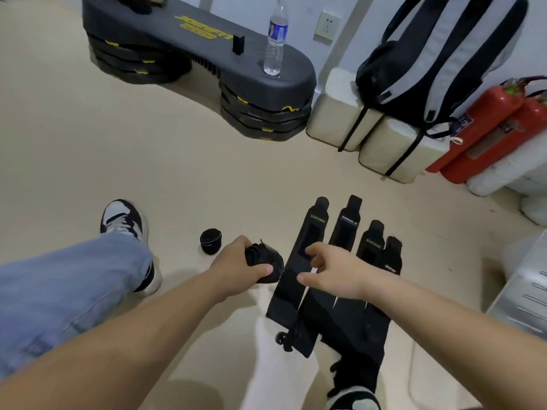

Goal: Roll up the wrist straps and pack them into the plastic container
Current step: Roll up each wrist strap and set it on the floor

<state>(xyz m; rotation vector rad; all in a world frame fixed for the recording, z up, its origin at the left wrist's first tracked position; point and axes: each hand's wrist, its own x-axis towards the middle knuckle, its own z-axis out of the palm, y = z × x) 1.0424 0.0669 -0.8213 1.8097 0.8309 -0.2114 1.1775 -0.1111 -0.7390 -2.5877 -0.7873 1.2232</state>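
Observation:
Several black wrist straps (344, 229) lie flat side by side on the beige floor in front of me. My left hand (236, 261) grips a rolled black strap (266, 266) just left of them. One finished roll (210, 241) stands on the floor further left. My right hand (331, 270) hovers over the leftmost flat strap (296, 279), fingers loosely spread and holding nothing. A clear plastic container (529, 294) sits at the right edge, partly out of view.
My legs and sneakers (124, 220) flank the work spot. A black step platform (207, 48) with a water bottle (275, 39) stands at the back. A backpack (438, 60), white blocks and red fire extinguishers (488, 134) line the right wall.

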